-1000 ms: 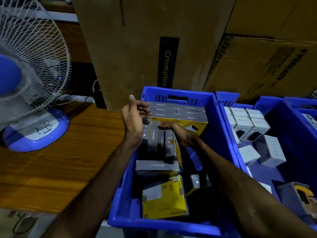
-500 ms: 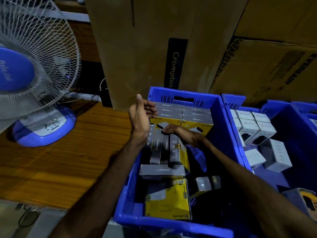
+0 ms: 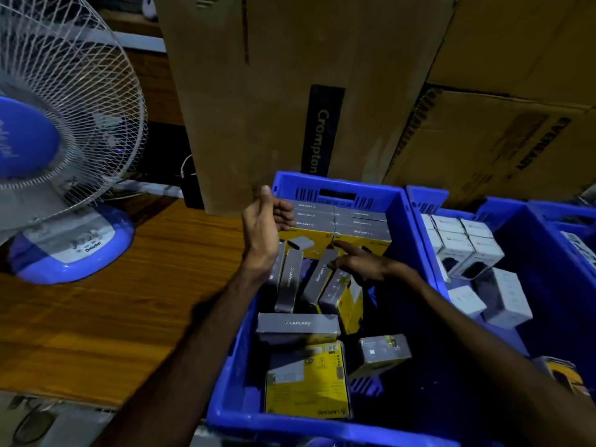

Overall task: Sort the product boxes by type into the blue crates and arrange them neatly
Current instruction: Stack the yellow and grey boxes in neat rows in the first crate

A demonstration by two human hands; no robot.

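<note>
Lapcare boxes [image 3: 317, 282], grey and yellow cardboard, stand loosely on edge mid-crate [image 3: 416, 240], at twelve o'clock from me. They look light, stiff, crushable; best pinched by the narrow sides. My right hand [image 3: 358, 261] rests flat on one; my left hand [image 3: 264, 227] hovers loosely curled, empty.

left hand [image 3: 263, 232] bare | right hand [image 3: 358, 262] bare | forearms unsleeved

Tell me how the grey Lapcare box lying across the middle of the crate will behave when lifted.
The grey Lapcare box looks like stiff printed cardboard with crisp edges, so it should probably hold its shape. Long and flat-sided, it is unlikely to roll. It rests on uneven boxes, so neighbours may shift once it is lifted.
</note>
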